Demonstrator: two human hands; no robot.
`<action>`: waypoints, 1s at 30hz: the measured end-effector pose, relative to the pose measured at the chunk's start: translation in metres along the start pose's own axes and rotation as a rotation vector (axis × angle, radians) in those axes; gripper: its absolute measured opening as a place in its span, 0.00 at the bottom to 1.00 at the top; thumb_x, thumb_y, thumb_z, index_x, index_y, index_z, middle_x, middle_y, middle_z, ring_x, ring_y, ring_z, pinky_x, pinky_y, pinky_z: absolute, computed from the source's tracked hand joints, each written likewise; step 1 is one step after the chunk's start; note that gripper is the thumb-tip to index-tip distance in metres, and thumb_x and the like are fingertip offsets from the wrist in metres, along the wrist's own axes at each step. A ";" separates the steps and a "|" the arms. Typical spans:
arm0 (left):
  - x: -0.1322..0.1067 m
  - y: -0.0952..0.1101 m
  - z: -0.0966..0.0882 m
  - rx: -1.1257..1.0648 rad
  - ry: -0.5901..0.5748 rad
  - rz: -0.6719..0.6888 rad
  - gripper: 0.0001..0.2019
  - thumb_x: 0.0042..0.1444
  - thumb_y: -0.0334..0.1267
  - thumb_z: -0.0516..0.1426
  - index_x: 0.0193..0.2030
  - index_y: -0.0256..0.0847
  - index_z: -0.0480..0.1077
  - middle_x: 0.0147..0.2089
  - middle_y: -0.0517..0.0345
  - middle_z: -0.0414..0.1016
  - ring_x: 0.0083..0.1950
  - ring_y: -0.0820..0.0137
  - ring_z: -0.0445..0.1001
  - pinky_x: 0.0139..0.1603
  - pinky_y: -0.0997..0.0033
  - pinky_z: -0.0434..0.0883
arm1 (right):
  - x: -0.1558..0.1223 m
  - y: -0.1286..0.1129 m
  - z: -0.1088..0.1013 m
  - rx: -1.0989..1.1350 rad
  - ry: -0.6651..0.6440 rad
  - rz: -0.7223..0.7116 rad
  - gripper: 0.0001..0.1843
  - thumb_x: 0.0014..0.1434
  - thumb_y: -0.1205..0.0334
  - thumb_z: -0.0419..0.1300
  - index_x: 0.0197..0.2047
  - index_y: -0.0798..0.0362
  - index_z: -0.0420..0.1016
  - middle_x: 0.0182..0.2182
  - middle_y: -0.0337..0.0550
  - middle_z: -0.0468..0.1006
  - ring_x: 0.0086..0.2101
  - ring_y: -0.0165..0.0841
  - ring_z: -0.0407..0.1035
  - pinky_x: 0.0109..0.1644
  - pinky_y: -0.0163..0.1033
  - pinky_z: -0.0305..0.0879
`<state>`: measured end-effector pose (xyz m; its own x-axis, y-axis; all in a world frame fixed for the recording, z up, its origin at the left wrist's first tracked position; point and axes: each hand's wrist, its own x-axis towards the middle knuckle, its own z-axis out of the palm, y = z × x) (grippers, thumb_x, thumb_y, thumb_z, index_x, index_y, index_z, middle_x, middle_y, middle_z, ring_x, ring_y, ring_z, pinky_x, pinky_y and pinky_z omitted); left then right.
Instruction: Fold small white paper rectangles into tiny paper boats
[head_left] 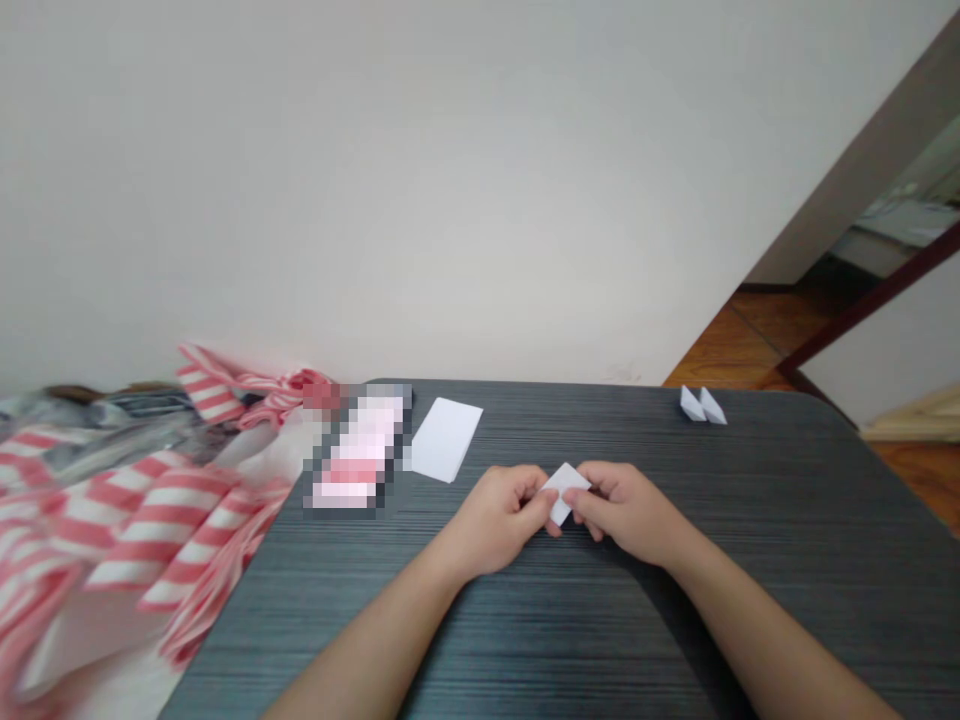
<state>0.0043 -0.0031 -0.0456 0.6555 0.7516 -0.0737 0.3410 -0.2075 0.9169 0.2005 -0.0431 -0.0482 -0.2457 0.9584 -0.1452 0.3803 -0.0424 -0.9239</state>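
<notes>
**Q:** Hands?
**A:** Left hand (pixel 491 522) and right hand (pixel 628 512) meet near the middle of the dark woodgrain table (pixel 772 520), fingers of both pinched together on a small folded white paper (pixel 564 490). Its fold appears partly hidden.

**Q:** Nearby?
**A:** Far left of the hands, a flat white paper sheet (pixel 445 438) lies beside a pixelated object (pixel 356 450). Far right, two small folded paper pieces (pixel 703 406) sit touching. Red-and-white striped cloth (pixel 127 530) lies off the left edge.
</notes>
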 end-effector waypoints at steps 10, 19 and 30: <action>0.001 0.000 0.000 -0.006 0.023 0.021 0.16 0.63 0.39 0.52 0.29 0.37 0.75 0.23 0.61 0.73 0.23 0.77 0.62 0.26 0.78 0.58 | -0.001 0.002 -0.002 0.003 -0.003 0.010 0.13 0.64 0.62 0.55 0.28 0.55 0.69 0.16 0.33 0.68 0.18 0.25 0.60 0.24 0.30 0.55; 0.001 -0.001 0.001 -0.035 0.006 0.027 0.15 0.63 0.41 0.53 0.30 0.36 0.75 0.26 0.61 0.74 0.24 0.77 0.64 0.26 0.78 0.58 | -0.002 -0.001 -0.004 -0.026 -0.013 -0.012 0.13 0.64 0.61 0.56 0.28 0.55 0.71 0.17 0.34 0.69 0.18 0.25 0.62 0.23 0.30 0.56; 0.001 0.000 -0.001 -0.006 0.000 0.010 0.15 0.64 0.41 0.52 0.30 0.37 0.74 0.25 0.61 0.74 0.24 0.76 0.64 0.26 0.78 0.57 | -0.001 -0.004 0.000 0.029 -0.028 -0.005 0.10 0.63 0.61 0.56 0.31 0.56 0.72 0.20 0.35 0.71 0.19 0.25 0.62 0.23 0.29 0.55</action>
<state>0.0041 -0.0019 -0.0456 0.6585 0.7498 -0.0647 0.3309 -0.2113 0.9197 0.1996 -0.0435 -0.0446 -0.2723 0.9505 -0.1494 0.3533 -0.0457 -0.9344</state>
